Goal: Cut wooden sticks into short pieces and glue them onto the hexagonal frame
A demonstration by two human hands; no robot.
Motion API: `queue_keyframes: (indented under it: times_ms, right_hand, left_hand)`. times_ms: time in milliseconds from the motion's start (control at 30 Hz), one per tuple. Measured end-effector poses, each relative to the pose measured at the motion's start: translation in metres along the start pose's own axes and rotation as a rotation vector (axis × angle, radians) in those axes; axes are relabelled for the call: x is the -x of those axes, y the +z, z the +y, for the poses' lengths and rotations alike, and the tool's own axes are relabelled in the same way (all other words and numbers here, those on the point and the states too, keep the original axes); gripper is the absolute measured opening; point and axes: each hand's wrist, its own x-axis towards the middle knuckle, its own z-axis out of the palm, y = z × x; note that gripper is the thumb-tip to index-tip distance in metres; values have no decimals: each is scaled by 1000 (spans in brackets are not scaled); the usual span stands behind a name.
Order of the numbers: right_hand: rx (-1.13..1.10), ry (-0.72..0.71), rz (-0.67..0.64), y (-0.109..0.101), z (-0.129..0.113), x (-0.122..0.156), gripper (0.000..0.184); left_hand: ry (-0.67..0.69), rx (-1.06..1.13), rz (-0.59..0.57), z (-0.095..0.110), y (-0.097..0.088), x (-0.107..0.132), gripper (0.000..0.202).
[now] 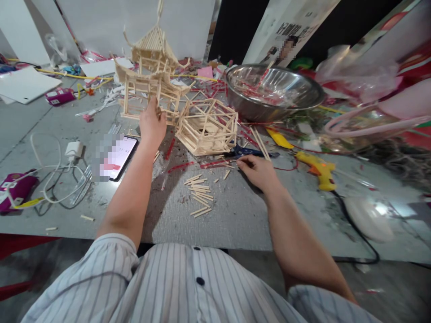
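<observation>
Handling, my read: the stick pagoda model [151, 80] is likely being very light, stiff along each stick, fragile at the joints. Wood is probably giving decent friction, so I'm not expecting slip; I'm more worried about crushing thin posts or snapping the upturned eave tips and spire. I'm favouring a low hold on the base rails, load spread over several sticks. Same for the hexagonal stick frame [204, 133]: I'd be going for the thick stacked rim at its front, not the thin diagonals.

Location: pagoda is standing upper left of centre, hex frame is sitting just to its right, both on the grey table [235, 224]. Can't tell if they're touching.

Looks: both are showing pale bare wood. Pagoda is carrying tiered roofs with curling corners over a see-through post-and-rail body. Hex frame is showing gaps all round, struts crossing its top.

Hands: left hand [153, 123] is resting at the pagoda's lower front, fingers curled narrow; can't tell if it's gripping a post. Right hand [254, 170] is hovering or resting low at right of centre, fingertips bunched, near the blue-handled tool [249, 151]; can't tell if it's pinching anything. Short cut sticks [201, 195] are lying loose mid-frame, between the forearms. Yellow glue gun [318, 169] is lying further right.
</observation>
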Motion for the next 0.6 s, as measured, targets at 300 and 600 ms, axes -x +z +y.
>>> queue_keyframes:
  times_ms: [300,600]
  right_hand:
    - [6,18,-23,-4,-6,1,24]
    - [7,23,-30,-4,-7,0,25]
  left_hand:
    - [110,-38,-39,9,-1,3,53]
    - [101,-148,-66,17,-6,7,50]
